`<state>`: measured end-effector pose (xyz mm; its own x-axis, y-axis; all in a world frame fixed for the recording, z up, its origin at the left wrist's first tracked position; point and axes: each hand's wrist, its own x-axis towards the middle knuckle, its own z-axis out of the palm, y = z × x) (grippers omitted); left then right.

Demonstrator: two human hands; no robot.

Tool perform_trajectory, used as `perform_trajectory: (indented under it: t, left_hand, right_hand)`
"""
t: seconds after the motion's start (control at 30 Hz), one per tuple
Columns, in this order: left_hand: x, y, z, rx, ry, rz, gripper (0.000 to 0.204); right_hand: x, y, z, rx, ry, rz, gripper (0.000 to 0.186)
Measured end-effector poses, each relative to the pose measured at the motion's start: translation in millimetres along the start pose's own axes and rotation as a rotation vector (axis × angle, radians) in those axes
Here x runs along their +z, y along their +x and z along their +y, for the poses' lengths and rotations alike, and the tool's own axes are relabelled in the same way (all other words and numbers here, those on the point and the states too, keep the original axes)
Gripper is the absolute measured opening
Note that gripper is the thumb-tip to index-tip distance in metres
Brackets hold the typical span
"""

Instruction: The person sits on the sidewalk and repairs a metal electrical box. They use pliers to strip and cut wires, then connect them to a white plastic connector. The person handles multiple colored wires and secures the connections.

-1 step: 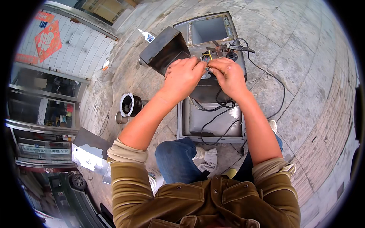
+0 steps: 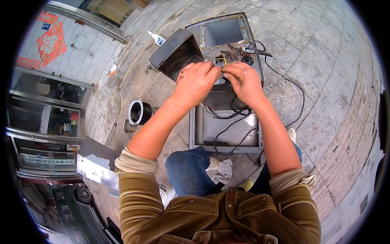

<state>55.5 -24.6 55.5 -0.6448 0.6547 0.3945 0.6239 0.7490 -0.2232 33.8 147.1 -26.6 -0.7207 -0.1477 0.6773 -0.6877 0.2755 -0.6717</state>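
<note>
Closest to me, a brown jacket (image 2: 191,219) leans in over faded blue jeans (image 2: 187,171), a crumpled pale rag (image 2: 224,171) by the foot; beyond lies a shallow grey metal tray (image 2: 203,134), with a black rubbery power cord (image 2: 245,110) looping across it. And there's the action: the thin yellow, red and blue wires (image 2: 224,59) rise from the dark metal casing (image 2: 219,99), right between both hands! The right hand (image 2: 245,81) has thumb and forefinger pressed together, pinching at the wires; the left hand (image 2: 198,79) curls in to meet it, its fingertips hidden, so I can't tell its grip. Those strands look light and bendy, easily nicked; I'd hold them by the insulation, near the ends. Farther off, a boxy dark metal hood (image 2: 172,55) tilts, heavy-looking and stiff, best taken by its sides.
</note>
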Motion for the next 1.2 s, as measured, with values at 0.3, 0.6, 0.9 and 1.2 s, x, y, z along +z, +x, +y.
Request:
perform_trajectory:
  t: [0.3,0.6,0.9,1.2]
  left_hand:
    - [10.0,-1.0,-16.0,-0.968,-1.541,-0.379,0.012]
    - [-5.4,7.4,-7.6,0.040,-0.097,-0.093,0.015]
    - [7.2,4.5,-17.4,-0.985,-1.519,-0.427,0.021]
    - [-1.3,-1.0,7.7,-0.048,-0.055,0.062,0.015]
  right_hand:
    - [-0.1,0.4,-2.6,-0.060,-0.031,0.007,0.010]
    - [-0.9,0.7,-3.7,-0.025,0.006,-0.004,0.010]
    - [2.1,-0.4,-3.5,-0.026,0.025,0.009,0.010]
    - [2.3,0.4,-1.7,-0.005,0.034,0.035,0.010]
